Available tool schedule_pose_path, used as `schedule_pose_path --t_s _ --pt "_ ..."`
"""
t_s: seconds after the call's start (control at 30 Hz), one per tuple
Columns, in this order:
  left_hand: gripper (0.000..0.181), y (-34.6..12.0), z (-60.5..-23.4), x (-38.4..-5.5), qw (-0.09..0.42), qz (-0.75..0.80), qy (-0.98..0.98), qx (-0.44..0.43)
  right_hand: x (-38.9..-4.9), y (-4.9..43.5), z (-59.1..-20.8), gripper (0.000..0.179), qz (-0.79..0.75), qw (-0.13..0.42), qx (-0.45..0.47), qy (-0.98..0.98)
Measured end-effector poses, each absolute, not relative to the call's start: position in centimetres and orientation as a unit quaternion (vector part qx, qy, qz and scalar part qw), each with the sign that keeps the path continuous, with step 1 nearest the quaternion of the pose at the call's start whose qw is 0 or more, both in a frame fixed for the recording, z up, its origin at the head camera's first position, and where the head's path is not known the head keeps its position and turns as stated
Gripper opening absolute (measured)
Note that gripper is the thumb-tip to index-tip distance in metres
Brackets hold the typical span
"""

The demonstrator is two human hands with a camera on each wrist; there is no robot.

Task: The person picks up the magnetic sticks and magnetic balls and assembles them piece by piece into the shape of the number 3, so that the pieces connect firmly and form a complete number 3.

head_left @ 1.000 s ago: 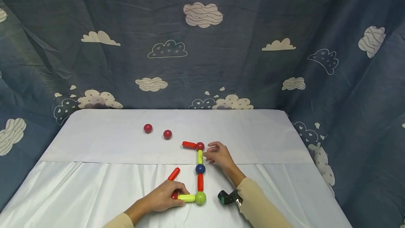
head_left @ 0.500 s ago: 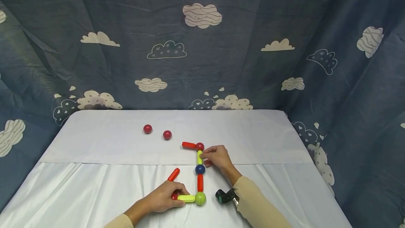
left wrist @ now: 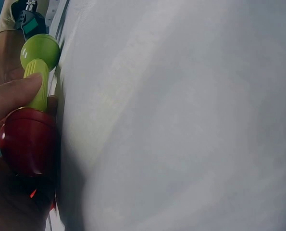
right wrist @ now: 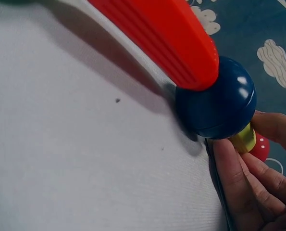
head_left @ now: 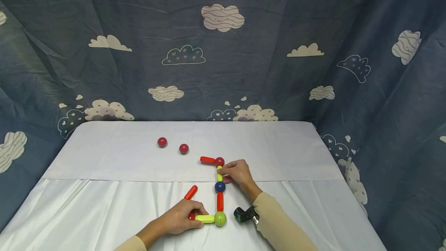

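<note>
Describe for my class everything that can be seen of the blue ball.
The blue ball is round, dark and glossy, with bright highlights and a faint line low on its side; it looks like smooth plastic. It lies at the white cloth, between a red stick on the near side and a yellow-green stick on the far side, both touching it. The right hand pinches the yellow-green stick; whether its fingers touch the ball is unclear.

On one white surface (head_left: 104,150) there are four red balls (head_left: 162,142), one blue ball (head_left: 220,187) and one green ball (head_left: 220,219), six altogether; three red sticks (head_left: 220,202) and two yellow sticks (head_left: 204,219), five altogether. Two red balls lie loose.
</note>
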State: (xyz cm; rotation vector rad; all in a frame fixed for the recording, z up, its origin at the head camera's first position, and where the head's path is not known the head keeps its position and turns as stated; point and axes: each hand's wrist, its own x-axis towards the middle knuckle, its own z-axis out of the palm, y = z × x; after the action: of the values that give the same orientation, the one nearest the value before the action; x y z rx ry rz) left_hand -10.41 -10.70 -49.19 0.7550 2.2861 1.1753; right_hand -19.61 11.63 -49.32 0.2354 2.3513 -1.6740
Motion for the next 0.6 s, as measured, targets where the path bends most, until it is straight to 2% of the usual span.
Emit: schedule_pose_path --t_s 0.6 --pt "0.017 -10.76 -48.95 -10.36 0.229 0.416 0.834 0.283 -19.62 11.58 -49.46 0.025 -0.576 0.123 0.091 0.803"
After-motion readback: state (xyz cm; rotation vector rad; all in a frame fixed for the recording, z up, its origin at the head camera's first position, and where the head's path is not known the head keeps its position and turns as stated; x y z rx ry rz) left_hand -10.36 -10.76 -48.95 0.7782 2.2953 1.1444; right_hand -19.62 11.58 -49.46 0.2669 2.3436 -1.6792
